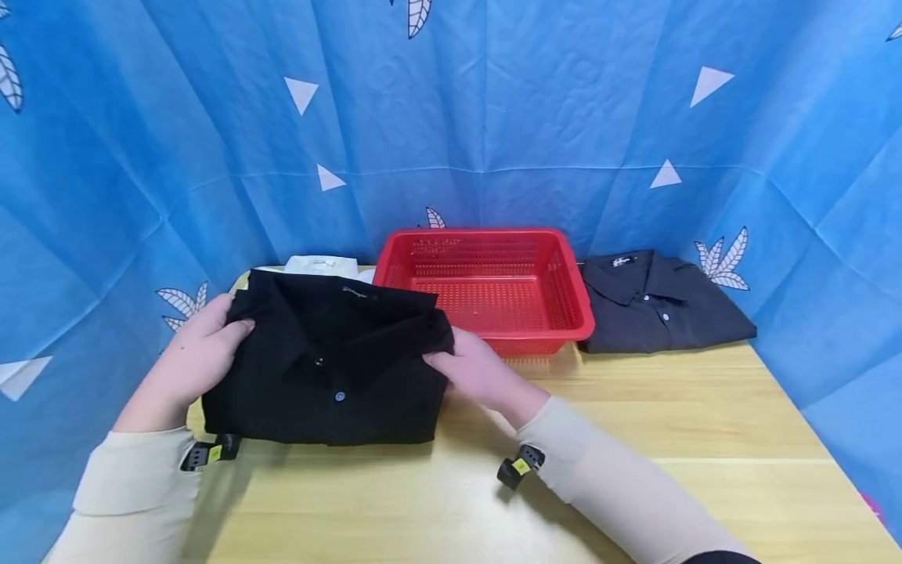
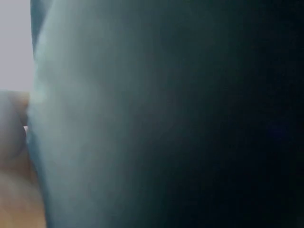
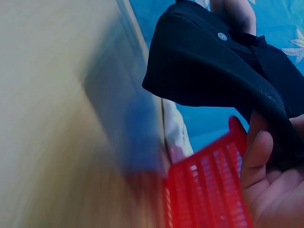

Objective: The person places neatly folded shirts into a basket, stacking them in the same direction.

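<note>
A folded black shirt (image 1: 331, 368) with a collar and a pale button is held up off the table between both hands. My left hand (image 1: 197, 352) grips its left edge, thumb on the front. At the opposite edge, my right hand (image 1: 482, 372) pinches the cloth near the shoulder. In the right wrist view the shirt (image 3: 199, 66) hangs from the right hand (image 3: 275, 185), its lower edge over the table. Dark cloth (image 2: 142, 118) fills most of the left wrist view, too close and blurred for detail.
A red plastic basket (image 1: 574, 301) stands at the back middle of the wooden table (image 1: 705, 439). To its right lies a folded dark grey shirt (image 1: 634, 309). White folded cloth (image 1: 320, 266) shows behind the black shirt. A blue curtain (image 1: 486, 117) surrounds the table's back and sides.
</note>
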A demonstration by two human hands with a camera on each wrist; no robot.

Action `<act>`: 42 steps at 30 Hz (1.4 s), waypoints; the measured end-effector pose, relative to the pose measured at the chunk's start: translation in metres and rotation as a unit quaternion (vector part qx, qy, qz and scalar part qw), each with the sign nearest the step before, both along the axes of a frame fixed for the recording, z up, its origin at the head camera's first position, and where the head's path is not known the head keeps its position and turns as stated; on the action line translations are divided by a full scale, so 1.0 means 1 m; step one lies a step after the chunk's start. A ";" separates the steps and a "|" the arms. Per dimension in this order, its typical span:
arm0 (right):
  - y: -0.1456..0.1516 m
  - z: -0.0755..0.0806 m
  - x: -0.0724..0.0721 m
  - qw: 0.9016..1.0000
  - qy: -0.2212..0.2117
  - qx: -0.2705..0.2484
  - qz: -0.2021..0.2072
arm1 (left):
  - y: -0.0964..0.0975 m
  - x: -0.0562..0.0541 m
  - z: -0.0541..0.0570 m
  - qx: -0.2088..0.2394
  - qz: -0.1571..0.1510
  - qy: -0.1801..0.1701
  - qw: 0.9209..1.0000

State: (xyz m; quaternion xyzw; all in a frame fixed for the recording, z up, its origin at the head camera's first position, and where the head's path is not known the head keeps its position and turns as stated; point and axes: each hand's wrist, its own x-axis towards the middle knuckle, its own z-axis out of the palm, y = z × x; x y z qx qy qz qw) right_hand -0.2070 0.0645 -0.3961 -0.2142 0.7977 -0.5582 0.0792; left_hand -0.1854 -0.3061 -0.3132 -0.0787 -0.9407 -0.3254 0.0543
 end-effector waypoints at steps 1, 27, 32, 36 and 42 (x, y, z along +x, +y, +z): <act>0.004 0.001 -0.001 1.000 0.007 0.009 -0.005 | 0.004 0.000 0.000 0.000 -0.002 0.006 1.000; 0.107 0.022 -0.009 0.998 -0.017 -0.030 -0.061 | 0.098 -0.039 -0.012 -0.002 -0.057 0.019 0.998; 0.118 0.029 -0.015 0.996 -0.007 -0.027 -0.080 | 0.113 -0.049 -0.007 -0.008 -0.057 -0.002 0.998; 0.125 0.033 -0.021 0.996 -0.006 -0.015 -0.084 | 0.121 -0.058 -0.004 -0.015 -0.056 -0.025 0.998; 0.131 0.040 -0.032 0.995 0.001 0.008 -0.101 | 0.127 -0.073 -0.005 -0.013 -0.058 -0.045 0.997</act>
